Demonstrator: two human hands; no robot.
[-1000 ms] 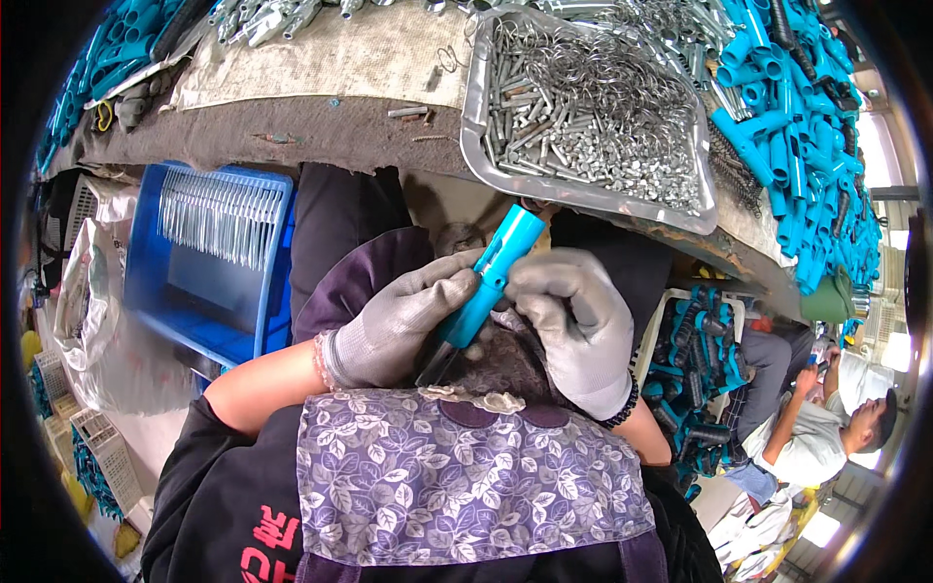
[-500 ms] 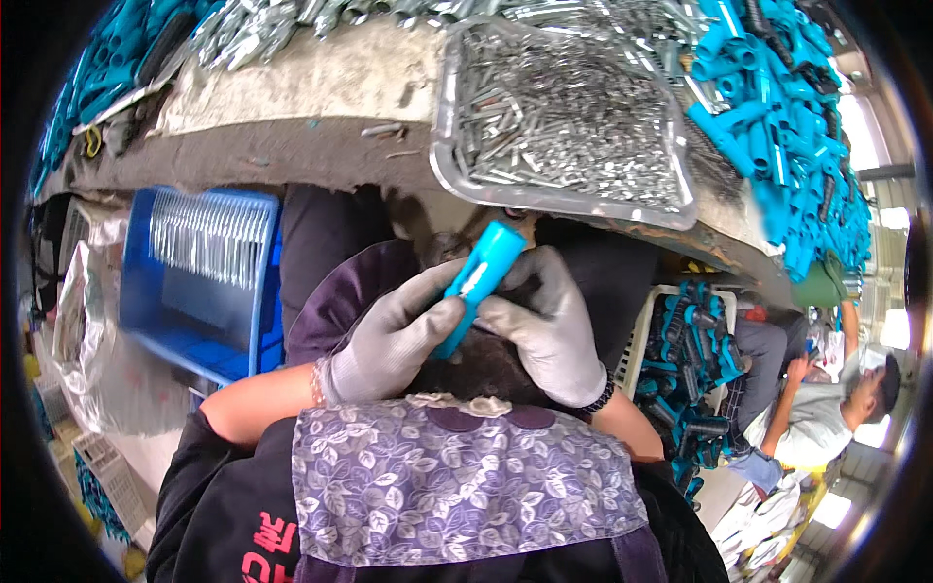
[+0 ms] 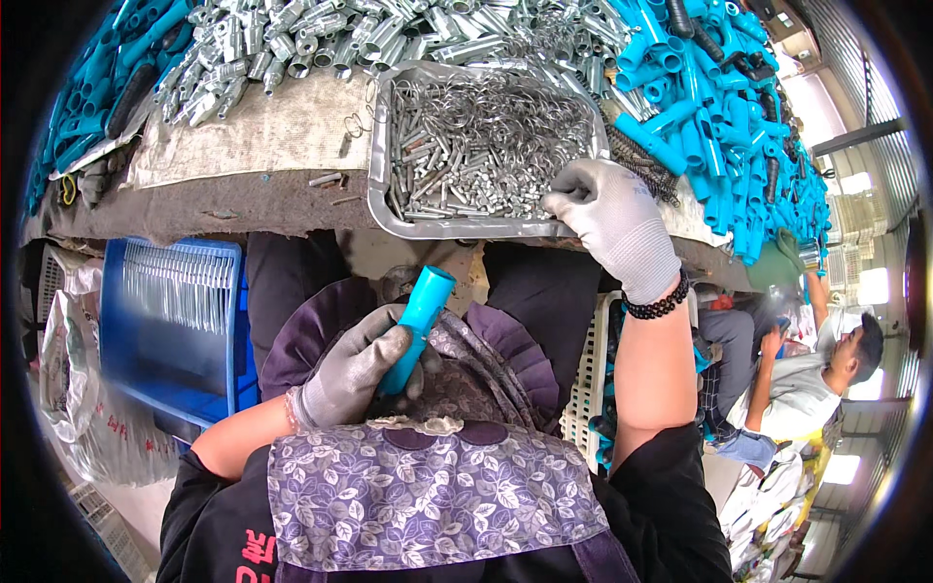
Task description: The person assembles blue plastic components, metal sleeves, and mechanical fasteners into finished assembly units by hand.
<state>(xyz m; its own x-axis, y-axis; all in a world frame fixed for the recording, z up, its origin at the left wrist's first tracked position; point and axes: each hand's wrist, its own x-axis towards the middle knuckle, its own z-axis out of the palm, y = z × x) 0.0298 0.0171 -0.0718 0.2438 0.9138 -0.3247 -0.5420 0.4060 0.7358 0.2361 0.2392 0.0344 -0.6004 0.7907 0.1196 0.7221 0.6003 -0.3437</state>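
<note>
In my gloved left hand (image 3: 348,374) is a short bright-blue tube (image 3: 424,306), held aslant above my lap with its wider open end pointing up and away. My gloved right hand (image 3: 624,222) is over the near right corner of a grey tray (image 3: 457,230), its thumb and fingertips pinched together. What sits in that pinch, if anything, is too small to make out. Loose metal pins (image 3: 428,160), thin springs and small fittings fill the tray.
Silvery metal sleeves (image 3: 340,34) are heaped behind the tray. Blue tubular parts (image 3: 709,136) pile up at the right and far left. A blue crate (image 3: 175,340) stands left of my legs, a pale crate (image 3: 583,389) at the right. Another person (image 3: 802,374) sits farther right.
My right hand has left the blue tube and moved up and right to the tray. My left hand still holds the tube, slightly lower and farther left.
</note>
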